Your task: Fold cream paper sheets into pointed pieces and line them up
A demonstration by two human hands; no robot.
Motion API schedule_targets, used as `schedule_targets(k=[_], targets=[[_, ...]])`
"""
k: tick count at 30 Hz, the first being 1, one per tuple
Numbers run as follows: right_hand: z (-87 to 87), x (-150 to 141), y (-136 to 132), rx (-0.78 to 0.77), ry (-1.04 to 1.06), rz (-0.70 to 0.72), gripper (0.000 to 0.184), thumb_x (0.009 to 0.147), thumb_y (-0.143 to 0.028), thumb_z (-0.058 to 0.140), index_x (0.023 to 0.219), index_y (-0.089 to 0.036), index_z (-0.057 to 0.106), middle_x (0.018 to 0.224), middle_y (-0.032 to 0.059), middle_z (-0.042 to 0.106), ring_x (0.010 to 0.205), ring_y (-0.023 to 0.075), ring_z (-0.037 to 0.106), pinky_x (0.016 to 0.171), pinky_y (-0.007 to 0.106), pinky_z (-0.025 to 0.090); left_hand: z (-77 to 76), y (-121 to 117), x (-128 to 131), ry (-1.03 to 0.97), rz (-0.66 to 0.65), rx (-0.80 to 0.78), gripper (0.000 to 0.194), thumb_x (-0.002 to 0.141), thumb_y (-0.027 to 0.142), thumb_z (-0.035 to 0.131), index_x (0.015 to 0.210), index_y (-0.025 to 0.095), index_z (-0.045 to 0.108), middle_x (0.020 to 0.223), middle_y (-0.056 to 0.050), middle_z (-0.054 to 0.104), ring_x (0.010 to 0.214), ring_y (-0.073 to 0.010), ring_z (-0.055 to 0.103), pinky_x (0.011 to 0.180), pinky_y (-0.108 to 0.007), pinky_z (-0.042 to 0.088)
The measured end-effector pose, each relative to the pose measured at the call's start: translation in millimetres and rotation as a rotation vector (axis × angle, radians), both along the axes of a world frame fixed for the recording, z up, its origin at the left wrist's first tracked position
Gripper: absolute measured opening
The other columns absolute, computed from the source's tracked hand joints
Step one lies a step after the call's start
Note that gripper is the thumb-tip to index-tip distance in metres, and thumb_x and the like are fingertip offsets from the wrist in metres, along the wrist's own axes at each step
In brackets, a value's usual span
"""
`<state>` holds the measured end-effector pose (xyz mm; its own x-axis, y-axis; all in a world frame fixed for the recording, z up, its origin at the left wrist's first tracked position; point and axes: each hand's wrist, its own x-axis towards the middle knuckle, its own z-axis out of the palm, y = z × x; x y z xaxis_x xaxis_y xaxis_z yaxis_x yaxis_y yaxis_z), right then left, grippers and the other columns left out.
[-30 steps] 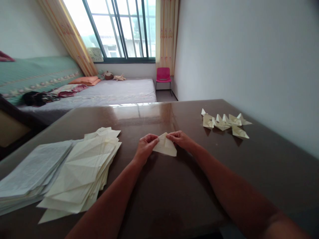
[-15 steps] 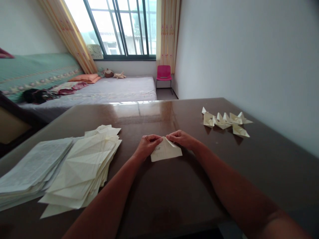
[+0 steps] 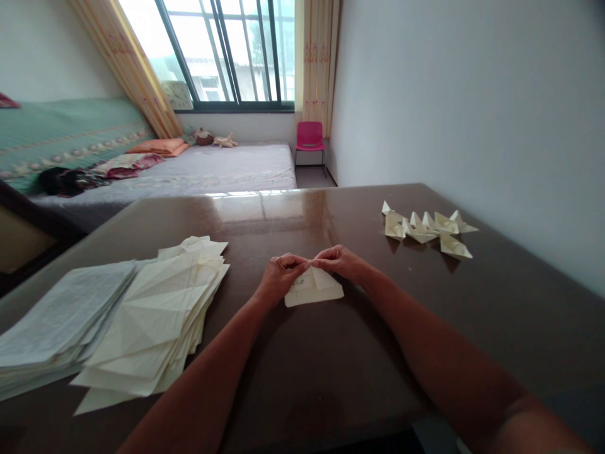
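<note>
One folded paper (image 3: 315, 290), top pinched between left hand (image 3: 280, 276), right hand (image 3: 344, 261).

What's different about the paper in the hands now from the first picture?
The folded paper has turned and its bottom edge has come closer to the person, so dark marks now show on its left. The left hand's fingertips have moved in beside the right hand's at the top. Neither hand let go. The loose sheets and small folded shapes stayed put.
</note>
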<state>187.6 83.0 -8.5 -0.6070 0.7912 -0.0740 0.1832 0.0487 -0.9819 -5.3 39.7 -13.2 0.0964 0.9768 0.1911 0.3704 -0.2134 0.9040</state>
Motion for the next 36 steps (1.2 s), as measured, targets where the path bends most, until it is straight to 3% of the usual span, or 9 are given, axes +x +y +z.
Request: schedule_targets(k=[2, 7, 12, 25, 31, 36], targets=[[-1.9, -1, 1, 0.050, 0.003, -0.017, 0.043, 0.071, -0.052, 0.066, 0.078, -0.010, 0.070, 0.059, -0.0017, 0.055, 0.054, 0.0078, 0.041, 0.051, 0.022, 0.032, -0.6, 0, -1, -0.016, 0.003, -0.025, 0.029, 0.072, 0.043, 0.066, 0.077, 0.016, 0.075, 0.066, -0.002, 0.065, 0.060, -0.0110, 0.053, 0.053, -0.021, 0.040], [-1.3, 1, 3, 0.161, -0.109, 0.036, 0.043, 0.075, -0.052, 0.061, 0.079, -0.010, 0.071, 0.062, -0.0007, 0.056, 0.056, 0.0089, 0.042, 0.051, 0.021, 0.034, -1.5, 0, -6, -0.180, -0.128, -0.284, 0.042, 0.074, 0.053, 0.062, 0.077, 0.013, 0.073, 0.062, -0.002, 0.061, 0.053, -0.0088, 0.048, 0.044, -0.018, 0.035], [0.7, 1, 2, 0.227, -0.149, 0.073, 0.042, 0.078, -0.050, 0.058, 0.082, -0.010, 0.071, 0.065, 0.0003, 0.056, 0.058, 0.0092, 0.042, 0.051, 0.020, 0.034, -1.4, 0, -8, -0.251, -0.114, -0.336, 0.041, 0.068, 0.050, 0.070, 0.079, 0.011, 0.073, 0.061, -0.003, 0.061, 0.052, -0.0073, 0.045, 0.043, -0.017, 0.032], [-7.2, -5, 4, 0.410, -0.168, 0.022, 0.040, 0.081, -0.049, 0.056, 0.080, -0.012, 0.071, 0.069, 0.0018, 0.063, 0.063, 0.0122, 0.051, 0.057, 0.022, 0.037, -1.9, 2, -5, -0.191, -0.039, -0.253, 0.035, 0.067, 0.044, 0.070, 0.079, 0.011, 0.074, 0.057, -0.001, 0.059, 0.048, -0.0060, 0.040, 0.043, -0.018, 0.031], [-13.8, -13, 1, 0.676, -0.358, -0.178, 0.036, 0.089, -0.047, 0.047, 0.081, -0.019, 0.068, 0.075, 0.0039, 0.067, 0.069, 0.0145, 0.056, 0.065, 0.024, 0.037, -6.9, 5, 2, -0.182, 0.051, -0.139, 0.033, 0.069, 0.045, 0.067, 0.076, 0.012, 0.072, 0.058, 0.000, 0.060, 0.051, -0.0085, 0.045, 0.046, -0.019, 0.034], [-15.0, -16, -1, 0.767, -0.460, -0.243, 0.033, 0.091, -0.047, 0.043, 0.083, -0.022, 0.065, 0.080, 0.0038, 0.067, 0.071, 0.0152, 0.057, 0.066, 0.024, 0.035, -11.0, 4, 3, -0.233, 0.004, -0.192, 0.038, 0.070, 0.046, 0.067, 0.088, 0.013, 0.069, 0.065, 0.000, 0.063, 0.052, -0.0087, 0.048, 0.046, -0.019, 0.035]])
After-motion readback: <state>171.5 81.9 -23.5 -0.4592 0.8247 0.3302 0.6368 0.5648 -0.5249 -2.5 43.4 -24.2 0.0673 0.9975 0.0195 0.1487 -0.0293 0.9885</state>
